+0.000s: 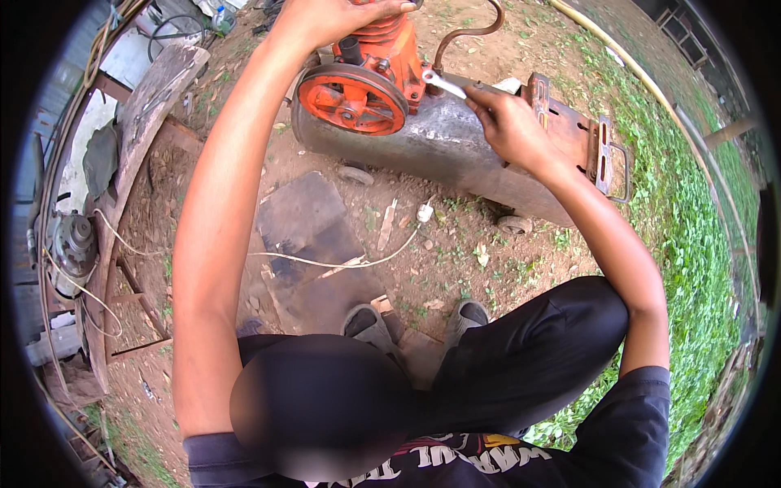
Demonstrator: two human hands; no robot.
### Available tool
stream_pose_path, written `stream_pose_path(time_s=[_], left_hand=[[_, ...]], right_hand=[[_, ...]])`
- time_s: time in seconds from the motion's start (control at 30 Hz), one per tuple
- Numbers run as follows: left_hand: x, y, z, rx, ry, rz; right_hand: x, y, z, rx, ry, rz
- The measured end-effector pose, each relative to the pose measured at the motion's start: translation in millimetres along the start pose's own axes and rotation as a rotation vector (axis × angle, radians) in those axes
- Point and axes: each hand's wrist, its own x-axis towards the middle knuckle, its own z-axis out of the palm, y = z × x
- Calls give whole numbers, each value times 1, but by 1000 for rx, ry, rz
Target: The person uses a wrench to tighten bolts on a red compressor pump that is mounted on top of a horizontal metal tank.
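An orange compressor pump (390,49) with a spoked belt wheel (351,102) sits on a long, worn grey metal tank (382,145). My left hand (325,20) grips the top of the pump near the upper edge, its fingers partly hidden. My right hand (508,130) holds a silver spanner (446,84), whose far end is at the lower right of the pump beside a bolt. A bent brown pipe (464,32) rises behind the spanner. A rusty mounting plate (565,134) lies on the tank's right part.
My crouched legs (529,350) and sandalled feet are below the tank. A white cable (325,264) with a plug (425,211) crosses boards on the dirt. At left stand a wooden plank (122,179) and grey machinery (73,244). Grass and a long hose (643,73) run along the right.
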Motion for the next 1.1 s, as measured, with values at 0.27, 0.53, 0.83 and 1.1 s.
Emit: stream_pose_path(time_s=[0.27, 0.53, 0.83, 1.1], left_hand=[[1, -2, 1, 10, -29, 0], [-4, -8, 4, -4, 8, -26], [-2, -6, 1, 19, -25, -48], [-1, -2, -1, 15, -69, -115]], right_hand=[[13, 13, 28, -69, -145, -44], [25, 10, 22, -222, -182, -36], [23, 19, 27, -226, -180, -102], [22, 19, 32, -345, -171, -107]])
